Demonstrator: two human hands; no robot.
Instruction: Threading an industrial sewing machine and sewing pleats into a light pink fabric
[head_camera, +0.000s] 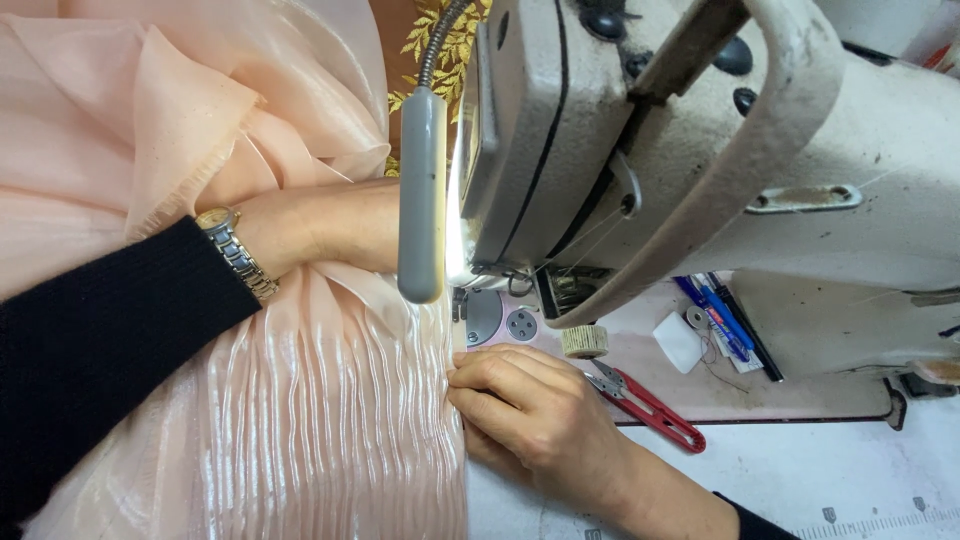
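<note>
A peach pleated fabric (320, 420) lies across the sewing machine bed and piles up at the upper left. My left hand (320, 225), with a metal wristwatch (235, 250) and a black sleeve, rests flat on the fabric behind the machine's lamp; its fingers are hidden by the lamp and machine head. My right hand (530, 405) pinches the fabric's right edge just in front of the needle plate (500, 320). The off-white sewing machine (680, 140) fills the upper right.
A grey gooseneck lamp (422, 190) hangs in front of the needle area. Red-handled thread snips (650, 405) lie right of my right hand. A small spool (585, 342), white chalk (678, 342) and blue pens (722, 318) sit under the machine arm.
</note>
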